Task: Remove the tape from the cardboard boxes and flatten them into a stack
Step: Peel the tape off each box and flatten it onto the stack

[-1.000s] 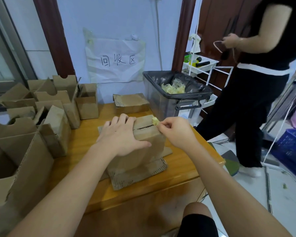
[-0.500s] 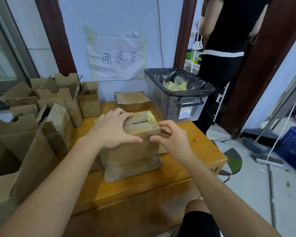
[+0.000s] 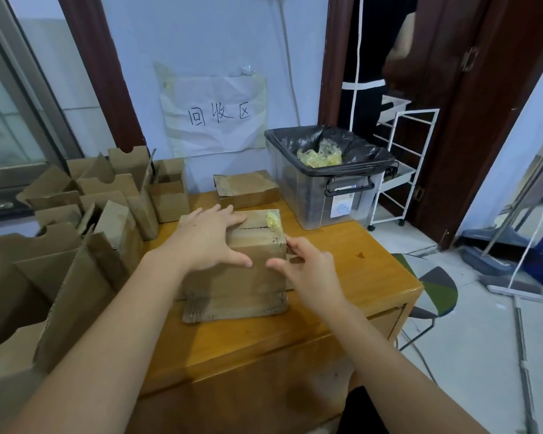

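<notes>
The taped cardboard box (image 3: 239,261) stands mid-tabletop (image 3: 342,277) on flattened cardboard (image 3: 232,310). The left hand (image 3: 207,242) lies spread over its top, fingers straight. The right hand (image 3: 304,270), fingers relaxed, touches its right edge below a crumpled tape wad (image 3: 273,219).

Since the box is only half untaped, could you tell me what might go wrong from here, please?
1. A crumpled wad of tape sits loose on the cardboard box; neither hand grips it, so it may re-stick or fall short of the bin.
2. The left hand only presses the top and the right hand merely touches the right corner, so the box, standing on flattened cardboard, could slide.
</notes>
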`<move>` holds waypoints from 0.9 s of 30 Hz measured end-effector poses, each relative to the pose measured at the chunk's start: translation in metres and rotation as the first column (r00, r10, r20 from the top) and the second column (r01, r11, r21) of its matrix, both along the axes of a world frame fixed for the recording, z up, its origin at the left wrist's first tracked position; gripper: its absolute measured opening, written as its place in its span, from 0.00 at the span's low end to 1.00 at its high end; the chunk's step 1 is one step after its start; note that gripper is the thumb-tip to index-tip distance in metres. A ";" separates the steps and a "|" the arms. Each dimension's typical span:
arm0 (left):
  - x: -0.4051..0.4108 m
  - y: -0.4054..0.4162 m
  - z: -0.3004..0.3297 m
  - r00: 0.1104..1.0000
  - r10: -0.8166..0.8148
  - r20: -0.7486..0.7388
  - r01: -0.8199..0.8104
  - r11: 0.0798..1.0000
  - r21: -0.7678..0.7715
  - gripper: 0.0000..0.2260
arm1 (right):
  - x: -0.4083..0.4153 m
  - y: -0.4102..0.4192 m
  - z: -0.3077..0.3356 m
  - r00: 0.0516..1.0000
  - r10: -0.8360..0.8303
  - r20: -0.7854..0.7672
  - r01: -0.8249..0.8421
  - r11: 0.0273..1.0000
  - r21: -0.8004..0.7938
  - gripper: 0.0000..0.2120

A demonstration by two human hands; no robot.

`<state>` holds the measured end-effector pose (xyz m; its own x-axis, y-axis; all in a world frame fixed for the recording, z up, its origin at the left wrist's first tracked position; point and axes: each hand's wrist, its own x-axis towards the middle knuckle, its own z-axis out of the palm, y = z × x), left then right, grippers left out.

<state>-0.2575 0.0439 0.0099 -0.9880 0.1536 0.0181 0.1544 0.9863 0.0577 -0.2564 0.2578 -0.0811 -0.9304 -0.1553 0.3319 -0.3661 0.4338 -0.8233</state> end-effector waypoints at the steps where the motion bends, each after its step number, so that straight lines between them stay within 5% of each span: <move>1: 0.001 0.008 -0.002 1.000 0.007 -0.009 -0.007 0.997 -0.075 0.54 | 0.001 -0.004 0.000 0.999 -0.035 -0.021 0.035 0.999 0.034 0.30; 6: 0.011 0.036 -0.027 0.983 0.135 -0.128 -0.147 0.985 -0.090 0.63 | 0.000 -0.013 -0.007 0.964 -0.033 -0.265 0.058 0.995 0.086 0.08; 16: 0.008 0.028 -0.029 0.970 0.135 -0.203 -0.152 0.986 -0.068 0.61 | 0.003 -0.009 -0.008 0.995 0.057 -0.078 -0.049 0.994 0.099 0.12; 20: 0.008 0.026 -0.030 0.971 0.126 -0.203 -0.143 0.987 -0.070 0.60 | 0.002 -0.014 -0.014 0.973 0.014 -0.229 0.010 0.995 0.102 0.08; 27: 0.002 0.008 -0.032 0.979 0.047 -0.199 -0.055 0.998 -0.031 0.62 | 0.008 -0.003 -0.005 0.971 0.119 -0.206 -0.111 0.993 0.048 0.07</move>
